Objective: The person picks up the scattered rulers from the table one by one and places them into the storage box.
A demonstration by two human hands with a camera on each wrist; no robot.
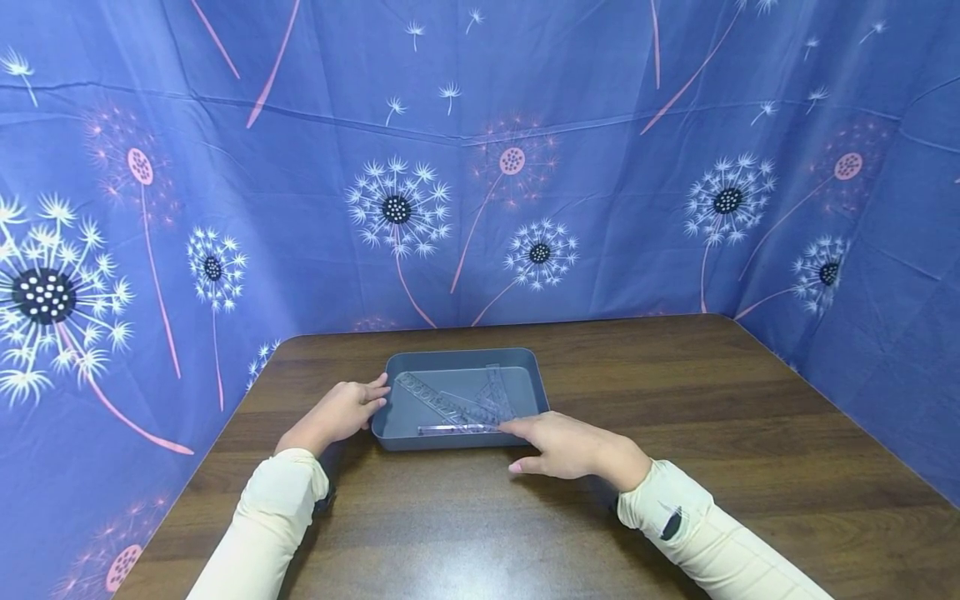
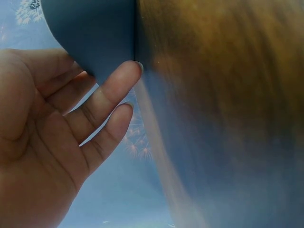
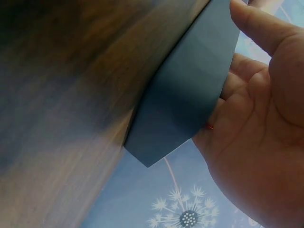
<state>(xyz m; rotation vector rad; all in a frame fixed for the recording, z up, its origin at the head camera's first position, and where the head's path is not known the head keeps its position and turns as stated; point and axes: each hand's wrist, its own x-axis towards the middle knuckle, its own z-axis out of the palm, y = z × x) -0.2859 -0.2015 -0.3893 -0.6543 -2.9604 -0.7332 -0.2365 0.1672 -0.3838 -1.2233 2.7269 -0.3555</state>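
A shallow grey tray (image 1: 463, 360) rests on the wooden table, with several clear plastic rulers (image 1: 431, 397) overlapping inside it. One ruler lies along the tray's near side and catches the light. My left hand (image 1: 341, 414) is at the tray's left side, its fairly straight fingers against the outer wall; the left wrist view shows the fingertips beside the tray wall (image 2: 99, 33). My right hand (image 1: 573, 446) is at the near right corner. Its forefinger reaches over the rim close to the near ruler's end, and the thumb stays apart in front. Part of its fingers hides behind the tray wall (image 3: 180, 90).
The brown wooden table (image 1: 712, 417) extends widely to the right of the tray and in front of it. A blue cloth (image 1: 465, 75) with dandelion prints hangs behind the table and at both sides. Pale sleeves (image 1: 258, 521) cover both forearms.
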